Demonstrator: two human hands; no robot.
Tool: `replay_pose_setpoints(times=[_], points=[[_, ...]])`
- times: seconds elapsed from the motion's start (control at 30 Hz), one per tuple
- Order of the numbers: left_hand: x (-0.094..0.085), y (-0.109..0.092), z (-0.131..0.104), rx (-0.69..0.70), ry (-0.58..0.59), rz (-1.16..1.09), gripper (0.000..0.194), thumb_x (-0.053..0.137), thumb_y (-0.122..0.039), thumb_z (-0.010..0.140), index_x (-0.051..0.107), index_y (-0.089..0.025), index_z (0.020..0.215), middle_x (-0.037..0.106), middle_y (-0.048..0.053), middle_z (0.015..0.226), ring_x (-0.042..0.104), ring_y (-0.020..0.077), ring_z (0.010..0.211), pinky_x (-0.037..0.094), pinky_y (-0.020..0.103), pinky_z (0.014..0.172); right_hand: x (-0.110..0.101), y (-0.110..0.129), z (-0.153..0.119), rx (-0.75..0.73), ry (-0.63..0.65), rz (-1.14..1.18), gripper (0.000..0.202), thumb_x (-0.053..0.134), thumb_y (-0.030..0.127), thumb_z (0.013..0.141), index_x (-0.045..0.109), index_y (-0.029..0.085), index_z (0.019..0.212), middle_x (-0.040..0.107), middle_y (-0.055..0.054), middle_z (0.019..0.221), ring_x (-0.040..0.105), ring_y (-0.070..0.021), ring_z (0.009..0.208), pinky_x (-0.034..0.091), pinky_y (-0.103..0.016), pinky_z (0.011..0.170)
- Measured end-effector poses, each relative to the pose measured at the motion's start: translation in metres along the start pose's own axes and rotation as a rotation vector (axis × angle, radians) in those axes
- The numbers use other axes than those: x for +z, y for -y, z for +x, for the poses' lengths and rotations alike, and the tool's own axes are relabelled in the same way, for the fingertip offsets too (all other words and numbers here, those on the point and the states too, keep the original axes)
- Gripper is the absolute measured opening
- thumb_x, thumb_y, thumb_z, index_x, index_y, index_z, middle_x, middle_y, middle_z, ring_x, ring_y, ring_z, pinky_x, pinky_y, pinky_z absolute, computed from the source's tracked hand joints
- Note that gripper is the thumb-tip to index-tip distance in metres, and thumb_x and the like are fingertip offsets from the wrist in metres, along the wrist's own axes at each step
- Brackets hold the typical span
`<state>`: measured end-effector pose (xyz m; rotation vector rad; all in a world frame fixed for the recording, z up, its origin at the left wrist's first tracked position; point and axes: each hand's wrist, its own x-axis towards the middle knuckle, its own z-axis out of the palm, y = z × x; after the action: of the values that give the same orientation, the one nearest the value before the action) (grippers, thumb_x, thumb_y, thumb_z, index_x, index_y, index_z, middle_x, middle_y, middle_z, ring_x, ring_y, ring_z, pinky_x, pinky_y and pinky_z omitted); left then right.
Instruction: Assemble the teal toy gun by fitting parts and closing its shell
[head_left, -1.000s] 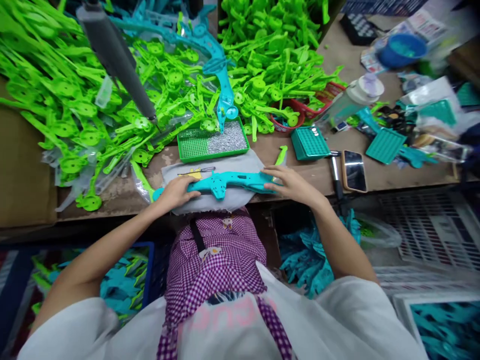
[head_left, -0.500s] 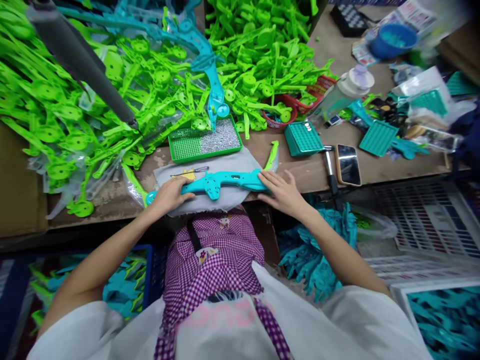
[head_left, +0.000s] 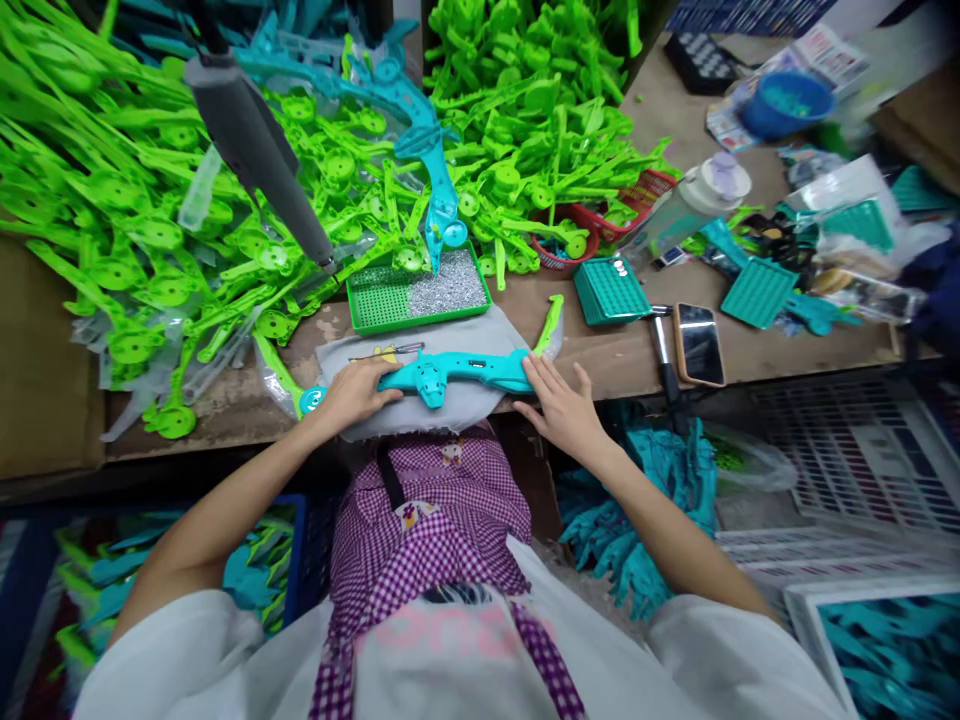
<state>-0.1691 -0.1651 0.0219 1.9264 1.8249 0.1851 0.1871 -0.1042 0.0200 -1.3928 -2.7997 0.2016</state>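
A teal plastic toy bow (head_left: 480, 369) lies across a grey cloth (head_left: 375, 425) at the table's front edge. Lime-green limbs with clear film stick out at both ends, the right limb (head_left: 550, 325) angled away from me. My left hand (head_left: 358, 393) is closed around the bow's left part, thumb along the near side. On its right end rest the fingertips of my right hand (head_left: 561, 402), its fingers spread and the thumb apart. Behind the bow, a thin metal tool (head_left: 390, 352) lies on the cloth. A green tray (head_left: 375, 318) beyond it holds small silvery screws.
A grey electric screwdriver (head_left: 255, 150) hangs at upper left over heaped green parts (head_left: 105, 190). A longer teal piece (head_left: 427, 130) lies on the heap. Right of me are stacked teal trays (head_left: 611, 292), a hammer (head_left: 664, 350), a phone (head_left: 700, 343) and a bottle (head_left: 690, 205).
The view has shifted slightly, so the table's contents appear a little further right and lower. The hanging screwdriver has swung right, towards the green tray. Both hands stay on the bow.
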Motion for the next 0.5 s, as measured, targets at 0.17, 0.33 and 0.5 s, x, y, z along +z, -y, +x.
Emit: replay_pose_setpoints(times=[0.17, 0.33, 0.5], points=[[-0.001, 0.002, 0.004, 0.002, -0.009, -0.037, 0.046, 0.074, -0.036, 0.082, 0.066, -0.019, 0.125, 0.07, 0.011, 0.128, 0.063, 0.0321, 0.121, 0.048, 0.044, 0.104, -0.036, 0.011, 0.018, 0.046, 0.014, 0.126, 0.052, 0.039, 0.046, 0.1, 0.048, 0.028, 0.149, 0.052, -0.011, 0.152, 0.043, -0.0357, 0.146, 0.017, -0.074, 0.118], [0.002, 0.002, 0.004, -0.034, -0.02, -0.031, 0.042, 0.072, -0.036, 0.081, 0.067, -0.019, 0.119, 0.071, 0.012, 0.123, 0.064, 0.0322, 0.116, 0.049, 0.044, 0.102, -0.077, 0.044, 0.078, 0.162, -0.373, 0.533, 0.05, 0.031, 0.046, 0.103, 0.059, 0.026, 0.139, 0.067, -0.009, 0.137, 0.061, -0.0259, 0.128, 0.048, -0.048, 0.108], [0.0, 0.004, 0.004, -0.028, -0.031, -0.082, 0.038, 0.072, -0.037, 0.079, 0.067, -0.021, 0.114, 0.072, 0.01, 0.121, 0.066, 0.0318, 0.115, 0.051, 0.045, 0.101, -0.087, -0.017, 0.157, 0.325, -0.357, 0.429, 0.038, 0.043, 0.038, 0.099, 0.072, 0.021, 0.117, 0.075, -0.012, 0.118, 0.068, -0.0304, 0.111, 0.052, -0.044, 0.096]])
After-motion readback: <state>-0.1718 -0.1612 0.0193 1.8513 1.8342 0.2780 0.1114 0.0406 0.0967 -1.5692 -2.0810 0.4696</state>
